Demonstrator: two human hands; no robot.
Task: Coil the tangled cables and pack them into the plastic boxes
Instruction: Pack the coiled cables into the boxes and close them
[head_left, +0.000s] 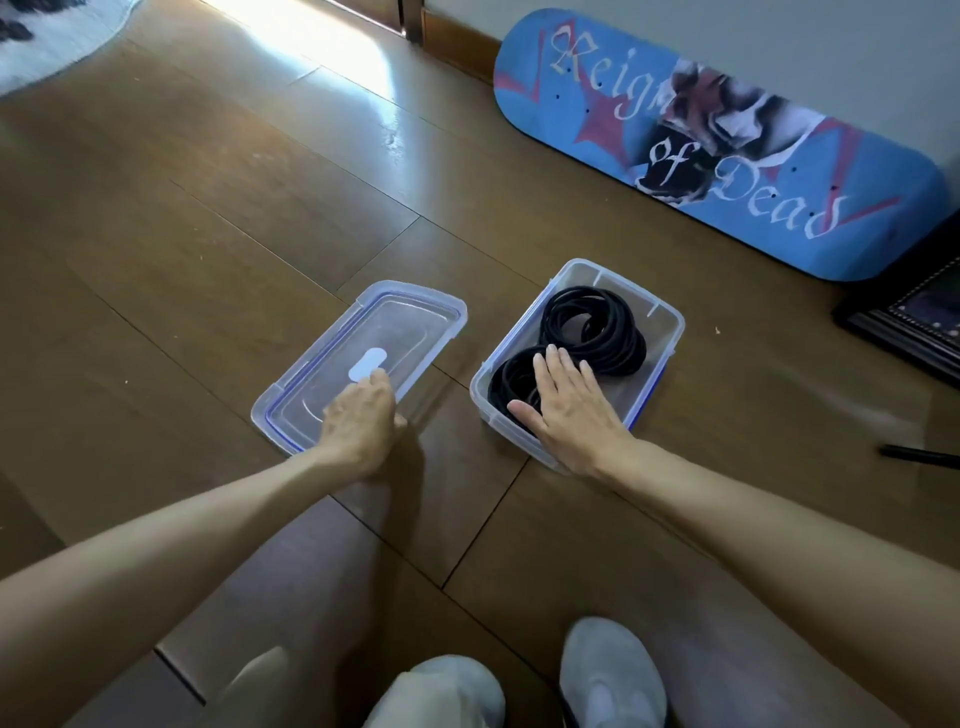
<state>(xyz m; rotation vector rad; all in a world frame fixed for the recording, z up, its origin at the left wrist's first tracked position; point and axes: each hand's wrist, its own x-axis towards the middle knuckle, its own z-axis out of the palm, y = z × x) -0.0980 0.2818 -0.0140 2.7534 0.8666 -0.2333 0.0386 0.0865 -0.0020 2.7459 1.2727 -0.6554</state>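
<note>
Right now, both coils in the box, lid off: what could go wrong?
1. The right hand presses flat on the near coil; once released, the coil may spring up past the box rim.
2. Any loop riding over that rim could keep the lid, now under the left hand, from seating.

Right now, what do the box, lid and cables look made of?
Box: clear rigid plastic, glossy; the floor shows through its walls. Lid: the same clear plastic with a blue strip round the rim, probably a rubbery seal. Cables: black matte jacket, likely rubber or PVC; they bend into smooth coils without kinks.
</note>
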